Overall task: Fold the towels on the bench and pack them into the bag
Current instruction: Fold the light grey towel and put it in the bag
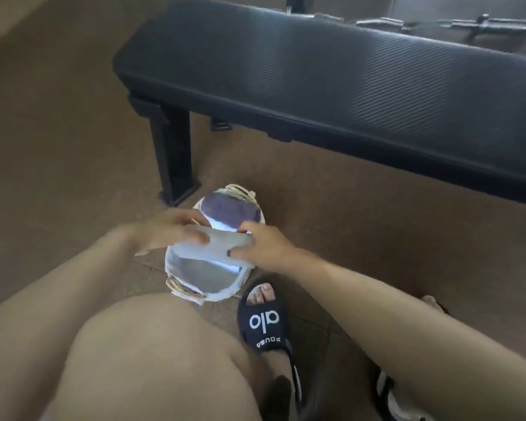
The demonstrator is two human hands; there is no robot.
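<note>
One round white-lined wicker bag (181, 268) is sitting on the floor at six o'clock of the black padded desk (331, 77), holding one purple folded towel (230, 212); left hand (167, 232) and right hand (264, 246) are each closing a grip on one white folded towel (222, 241) over its mouth.

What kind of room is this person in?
Probably a home or small gym: a padded black workout bench stands on brown carpet, and what looks like a metal barbell lies behind it.
</note>
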